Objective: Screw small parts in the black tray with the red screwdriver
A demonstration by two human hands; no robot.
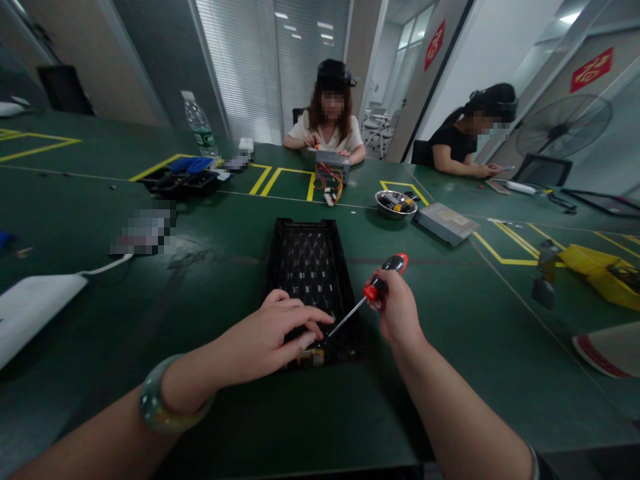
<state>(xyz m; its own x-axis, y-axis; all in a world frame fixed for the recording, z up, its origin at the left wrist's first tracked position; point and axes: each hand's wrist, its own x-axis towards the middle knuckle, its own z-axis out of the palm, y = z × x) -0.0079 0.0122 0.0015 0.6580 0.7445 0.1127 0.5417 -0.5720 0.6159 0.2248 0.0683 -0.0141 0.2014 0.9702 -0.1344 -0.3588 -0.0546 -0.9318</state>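
A black, tray-like plastic panel (345, 280) with a mesh-patterned inside lies on the green table in front of me. My right hand (397, 303) is closed around the black and red handle of a screwdriver (386, 275). Its metal shaft slants down to the left, and the tip reaches the panel's near end. My left hand (287, 327) rests over the panel's near left part, index finger stretched out beside the screwdriver tip and thumb lower down. Whether a small part sits under those fingers is hidden. A small yellowish-brown board (311, 357) shows at the panel's near edge.
Beyond the panel stand a metal bowl of small parts (396, 205) and a grey metal box (447, 223). Far left are a black tray (180, 181) and a bottle (200, 127). Across the table, one person handles a power supply (331, 165); another sits farther right.
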